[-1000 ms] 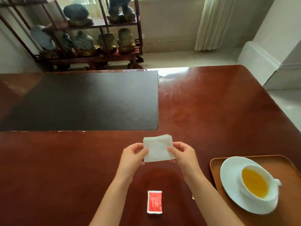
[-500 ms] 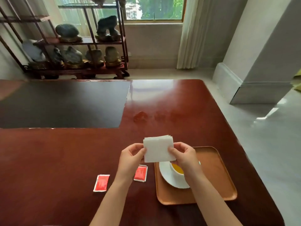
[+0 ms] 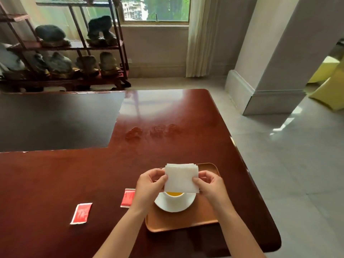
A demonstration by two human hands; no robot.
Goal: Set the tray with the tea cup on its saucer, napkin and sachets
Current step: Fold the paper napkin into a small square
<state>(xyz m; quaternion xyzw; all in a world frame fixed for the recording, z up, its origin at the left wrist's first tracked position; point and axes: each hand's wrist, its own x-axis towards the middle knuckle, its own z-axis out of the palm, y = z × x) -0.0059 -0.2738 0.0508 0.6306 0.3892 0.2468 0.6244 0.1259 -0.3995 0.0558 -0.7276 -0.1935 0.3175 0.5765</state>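
Observation:
A folded white napkin (image 3: 181, 178) is held up above the tray, pinched on its left edge by my left hand (image 3: 150, 185) and on its right edge by my right hand (image 3: 210, 184). Below it a brown wooden tray (image 3: 178, 220) carries a white saucer (image 3: 188, 202) with a white cup (image 3: 175, 199) of yellow tea; the napkin hides the cup's far side. Two red sachets lie on the table left of the tray: one sachet (image 3: 128, 197) close to the tray's left rim, the other sachet (image 3: 81, 213) further left.
The dark red wooden table (image 3: 55, 183) has a black mat (image 3: 55, 120) at the far left. Its right edge drops to a tiled floor (image 3: 288, 174). A shelf of stones (image 3: 61, 58) stands beyond the table, a pillar (image 3: 270, 71) at the right.
The view has swung right, so the tray, cup and sachets now sit under my hands. The napkin stays pinched between both hands in the same pose.

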